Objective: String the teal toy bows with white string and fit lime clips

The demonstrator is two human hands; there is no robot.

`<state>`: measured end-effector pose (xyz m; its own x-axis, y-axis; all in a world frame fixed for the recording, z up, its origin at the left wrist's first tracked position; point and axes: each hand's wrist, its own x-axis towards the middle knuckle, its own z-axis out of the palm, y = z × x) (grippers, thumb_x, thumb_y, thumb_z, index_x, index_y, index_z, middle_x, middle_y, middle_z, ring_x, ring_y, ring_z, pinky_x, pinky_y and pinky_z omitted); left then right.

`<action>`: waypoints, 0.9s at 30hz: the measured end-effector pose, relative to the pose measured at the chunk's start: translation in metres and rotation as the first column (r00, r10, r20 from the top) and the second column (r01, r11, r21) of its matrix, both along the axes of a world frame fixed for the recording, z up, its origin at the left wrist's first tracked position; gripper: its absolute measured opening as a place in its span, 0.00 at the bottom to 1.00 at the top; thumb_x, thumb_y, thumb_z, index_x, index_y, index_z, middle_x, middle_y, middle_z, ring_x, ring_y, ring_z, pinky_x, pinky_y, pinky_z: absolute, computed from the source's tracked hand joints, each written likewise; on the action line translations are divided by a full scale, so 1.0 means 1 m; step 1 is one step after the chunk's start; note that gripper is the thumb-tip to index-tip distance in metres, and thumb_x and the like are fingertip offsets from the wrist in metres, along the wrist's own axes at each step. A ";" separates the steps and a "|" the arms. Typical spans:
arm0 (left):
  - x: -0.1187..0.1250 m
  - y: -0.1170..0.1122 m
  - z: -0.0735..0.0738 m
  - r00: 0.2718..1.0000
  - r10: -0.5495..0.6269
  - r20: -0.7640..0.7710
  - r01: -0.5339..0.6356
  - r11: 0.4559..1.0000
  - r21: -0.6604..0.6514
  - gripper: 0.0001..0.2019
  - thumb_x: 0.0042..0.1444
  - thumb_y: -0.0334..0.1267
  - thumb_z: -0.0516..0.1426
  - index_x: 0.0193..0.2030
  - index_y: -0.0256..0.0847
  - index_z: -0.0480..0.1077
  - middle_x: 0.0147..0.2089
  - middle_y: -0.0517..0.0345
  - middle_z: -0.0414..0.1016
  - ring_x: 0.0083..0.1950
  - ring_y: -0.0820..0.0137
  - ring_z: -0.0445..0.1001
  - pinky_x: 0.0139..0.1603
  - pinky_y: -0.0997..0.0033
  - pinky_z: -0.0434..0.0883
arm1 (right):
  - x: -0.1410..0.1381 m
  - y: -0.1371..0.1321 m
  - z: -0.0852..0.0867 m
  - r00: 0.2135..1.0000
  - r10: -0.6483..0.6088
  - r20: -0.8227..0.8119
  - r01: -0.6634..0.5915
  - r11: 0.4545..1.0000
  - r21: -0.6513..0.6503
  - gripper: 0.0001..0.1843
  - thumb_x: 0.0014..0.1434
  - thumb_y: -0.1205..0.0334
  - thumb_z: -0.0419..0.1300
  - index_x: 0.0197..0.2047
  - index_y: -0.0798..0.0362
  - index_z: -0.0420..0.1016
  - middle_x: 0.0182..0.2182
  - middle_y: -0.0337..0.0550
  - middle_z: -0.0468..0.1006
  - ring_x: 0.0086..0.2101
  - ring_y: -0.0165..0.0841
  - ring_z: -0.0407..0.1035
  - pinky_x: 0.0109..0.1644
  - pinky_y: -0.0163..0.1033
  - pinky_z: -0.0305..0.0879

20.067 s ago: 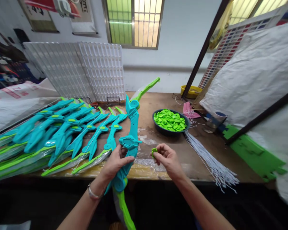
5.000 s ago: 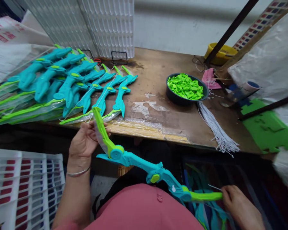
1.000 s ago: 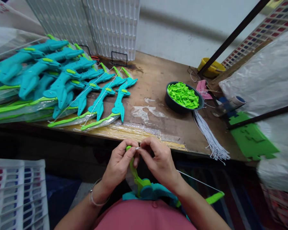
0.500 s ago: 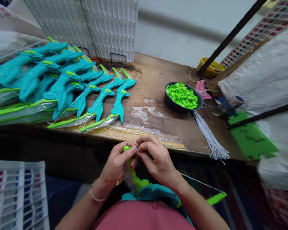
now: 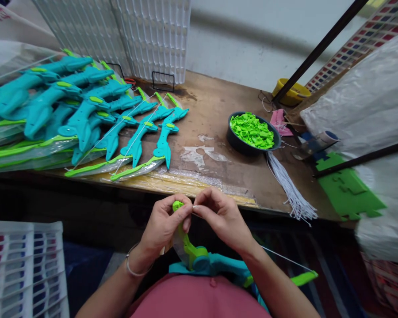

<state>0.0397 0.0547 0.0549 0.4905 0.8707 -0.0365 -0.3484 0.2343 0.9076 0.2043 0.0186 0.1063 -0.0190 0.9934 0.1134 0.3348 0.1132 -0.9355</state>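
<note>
A teal and green toy bow (image 5: 219, 263) lies across my lap against the red shirt. My left hand (image 5: 166, 223) is closed round the tip of its green limb, thumb and index finger pinched together. Close beside it, my right hand (image 5: 220, 218) pinches the end of a white string between thumb and forefinger. The string (image 5: 285, 256) also shows as a straight line running to the bow's other green tip (image 5: 304, 278) at the right. My right forearm crosses over part of the bow, and the fingers hide the knot or end of the string.
Several toy bows (image 5: 96, 106) are piled on the left of the wooden table (image 5: 205, 101). A dark bowl (image 5: 248, 148) of green pieces stands right of centre, beside a bundle of white strings (image 5: 292, 190). White crates (image 5: 26, 269) stand lower left; a metal bar (image 5: 318, 48) slants at the right.
My right hand has moved slightly right, away from my left, drawing the pinched string end out between them. My left hand stays at the limb tip.
</note>
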 end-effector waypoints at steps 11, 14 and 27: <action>0.004 0.004 -0.002 0.991 -0.034 0.131 0.045 0.996 -0.082 0.13 0.62 0.44 0.64 0.33 0.37 0.72 0.23 0.63 0.66 0.20 0.76 0.63 0.22 0.75 0.63 | -0.016 -0.010 -0.009 0.975 -0.129 0.181 0.060 0.937 0.345 0.07 0.68 0.69 0.58 0.39 0.51 0.75 0.35 0.42 0.77 0.37 0.32 0.73 0.42 0.38 0.70; 0.004 0.002 -0.001 0.992 -0.032 0.123 0.044 0.994 -0.099 0.14 0.61 0.45 0.64 0.31 0.37 0.71 0.23 0.62 0.66 0.20 0.76 0.63 0.23 0.76 0.63 | -0.019 -0.012 -0.010 0.980 -0.137 0.141 0.092 0.953 0.289 0.07 0.67 0.68 0.59 0.35 0.51 0.72 0.32 0.39 0.75 0.34 0.31 0.71 0.39 0.38 0.69; 0.007 0.002 -0.001 0.975 -0.022 0.219 0.063 0.981 -0.183 0.15 0.60 0.43 0.66 0.30 0.36 0.68 0.27 0.63 0.64 0.20 0.80 0.61 0.21 0.78 0.61 | -0.014 -0.012 -0.013 0.988 -0.042 -0.146 0.057 0.993 0.103 0.04 0.64 0.63 0.60 0.36 0.50 0.69 0.35 0.40 0.76 0.35 0.31 0.73 0.41 0.37 0.73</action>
<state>0.0465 0.0570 0.0540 0.5412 0.8364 -0.0866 -0.5165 0.4120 0.7507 0.1907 0.0068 0.0936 0.0540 0.9747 0.2169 0.2055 0.2017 -0.9576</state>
